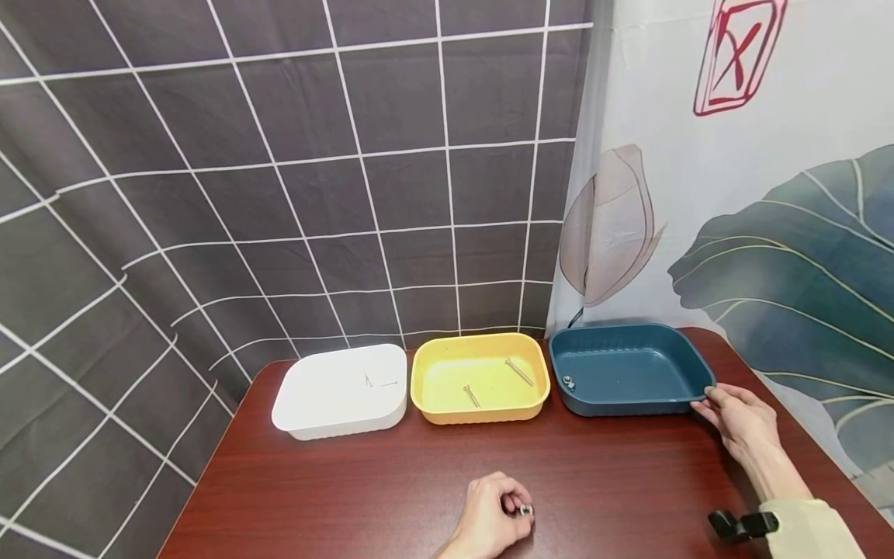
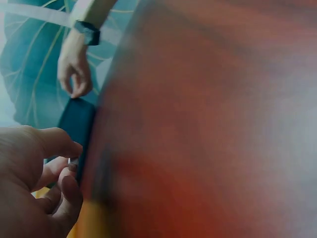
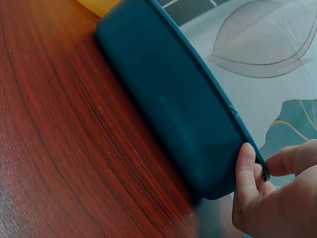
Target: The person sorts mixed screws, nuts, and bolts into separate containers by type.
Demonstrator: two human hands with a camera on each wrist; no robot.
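My left hand (image 1: 492, 512), low over the front of the table, pinches a small metal nut (image 1: 525, 510) between thumb and fingers. In the left wrist view the fingers mostly hide that nut (image 2: 74, 161). At the right, my right hand (image 1: 743, 419) pinches the rim of the blue tray (image 1: 632, 407) at its near right corner. The right wrist view shows the thumb and fingers on either side of this rim (image 3: 233, 111). Inside the blue tray, small nuts (image 1: 569, 383) lie at the left end.
Left of the blue tray stands a yellow tray (image 1: 482, 417) with two long bolts (image 1: 519, 371) in it. Beyond it is a white tray (image 1: 338, 429) holding small screws (image 1: 389, 383). All stand along the back of the brown table (image 1: 335, 497), before hanging cloths (image 1: 405, 178).
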